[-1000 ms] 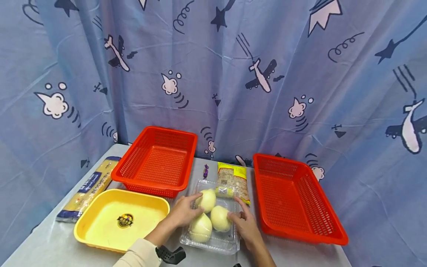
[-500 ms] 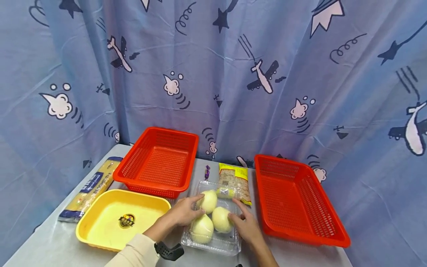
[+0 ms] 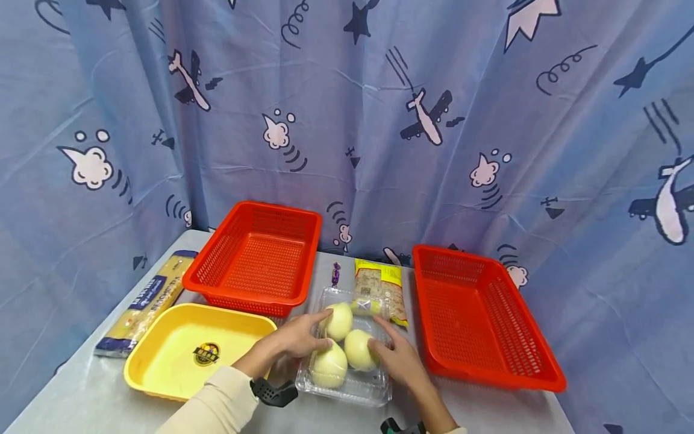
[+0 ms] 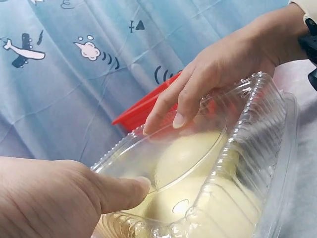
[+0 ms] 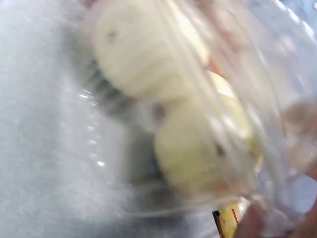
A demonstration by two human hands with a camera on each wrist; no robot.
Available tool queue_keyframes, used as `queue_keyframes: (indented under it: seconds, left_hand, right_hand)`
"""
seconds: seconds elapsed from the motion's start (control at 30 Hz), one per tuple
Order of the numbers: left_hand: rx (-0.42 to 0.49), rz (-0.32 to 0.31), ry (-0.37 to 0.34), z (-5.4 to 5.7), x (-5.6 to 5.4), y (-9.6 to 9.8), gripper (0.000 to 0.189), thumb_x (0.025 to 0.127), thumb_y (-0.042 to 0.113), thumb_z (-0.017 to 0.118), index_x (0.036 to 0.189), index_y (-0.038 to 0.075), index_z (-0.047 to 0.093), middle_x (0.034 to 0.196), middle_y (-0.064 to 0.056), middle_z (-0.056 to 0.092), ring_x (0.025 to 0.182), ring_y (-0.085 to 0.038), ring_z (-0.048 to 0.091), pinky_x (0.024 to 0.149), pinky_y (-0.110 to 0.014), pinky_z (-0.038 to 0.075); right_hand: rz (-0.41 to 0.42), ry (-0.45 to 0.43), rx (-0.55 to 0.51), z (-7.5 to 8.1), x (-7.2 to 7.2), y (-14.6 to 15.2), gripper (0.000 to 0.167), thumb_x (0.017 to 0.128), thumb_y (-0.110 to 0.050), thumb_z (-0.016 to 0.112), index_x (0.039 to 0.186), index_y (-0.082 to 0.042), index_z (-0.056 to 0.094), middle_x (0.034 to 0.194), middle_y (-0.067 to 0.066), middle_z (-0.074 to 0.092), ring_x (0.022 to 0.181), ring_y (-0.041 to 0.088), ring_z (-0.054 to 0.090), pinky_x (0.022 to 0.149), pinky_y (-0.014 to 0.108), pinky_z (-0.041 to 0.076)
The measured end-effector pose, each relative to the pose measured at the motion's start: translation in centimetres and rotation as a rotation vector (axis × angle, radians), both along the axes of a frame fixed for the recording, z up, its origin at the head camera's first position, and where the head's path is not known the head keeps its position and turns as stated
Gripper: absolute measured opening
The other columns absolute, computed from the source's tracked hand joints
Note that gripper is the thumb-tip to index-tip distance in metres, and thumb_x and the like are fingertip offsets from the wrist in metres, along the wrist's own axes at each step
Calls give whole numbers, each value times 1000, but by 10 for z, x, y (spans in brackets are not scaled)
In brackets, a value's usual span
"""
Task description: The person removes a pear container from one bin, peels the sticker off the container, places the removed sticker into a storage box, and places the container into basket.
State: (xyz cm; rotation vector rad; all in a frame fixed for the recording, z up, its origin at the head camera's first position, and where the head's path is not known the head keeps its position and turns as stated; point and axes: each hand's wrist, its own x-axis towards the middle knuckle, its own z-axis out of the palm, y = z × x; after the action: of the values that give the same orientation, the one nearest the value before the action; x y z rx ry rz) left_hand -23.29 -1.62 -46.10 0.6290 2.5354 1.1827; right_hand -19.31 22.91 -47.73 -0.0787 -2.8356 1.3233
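Three pale yellow, pear-like fruits (image 3: 361, 349) lie inside a clear plastic clamshell box (image 3: 358, 392) on the table, seen under its lid. My left hand (image 3: 293, 337) holds the box's left side, its thumb lying on the lid in the left wrist view. From the other side my right hand (image 3: 398, 355) grips the box's right edge, with thumb and index finger on the lid. The lower fingers of both hands are mostly hidden. In the right wrist view the box (image 5: 94, 163) and fruits (image 5: 193, 148) are blurred, with parts of fingers at the lower right.
Left of the box stand a yellow tray (image 3: 162, 367) and a red basket (image 3: 295, 295). A long blue-ended pack (image 3: 149, 301) lies by the table's left edge. Behind the box are a purple-wrapped candy (image 3: 335, 273) and a yellow-topped bag (image 3: 379, 277). Another red basket (image 3: 461, 319) stands right.
The head view has shifted slightly. Both hands stay at the sides of the clear box, and the fruits keep their places inside it.
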Motion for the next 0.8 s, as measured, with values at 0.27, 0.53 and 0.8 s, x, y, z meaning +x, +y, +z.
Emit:
queue_keyframes:
  seconds: [0.27, 0.53, 0.8]
  left_hand:
    - [46, -4, -67, 8, 2, 1, 72, 87, 19, 73, 149, 9, 38, 125, -31, 52, 40, -13, 47, 38, -30, 46]
    - [107, -21, -164, 33, 1, 0, 73, 87, 17, 73, 150, 12, 37, 128, -28, 49, 39, -17, 50, 40, -36, 50]
    - [125, -58, -208, 60, -1, -5, 73, 88, 14, 72, 151, 12, 34, 136, -25, 43, 41, -17, 49, 40, -37, 51]
  right_hand:
    - [-25, 50, 34, 7, 3, -2, 52, 89, -34, 66, 139, -26, 55, 90, 9, 61, 55, 15, 39, 51, 30, 37]
    - [-20, 2, -15, 31, 6, 1, 53, 90, -33, 66, 141, -25, 53, 59, 1, 39, 50, 16, 39, 47, 27, 34]
    - [99, -20, -97, 58, 8, 5, 62, 88, -21, 67, 146, -18, 46, 70, 5, 48, 53, 17, 41, 45, 27, 39]
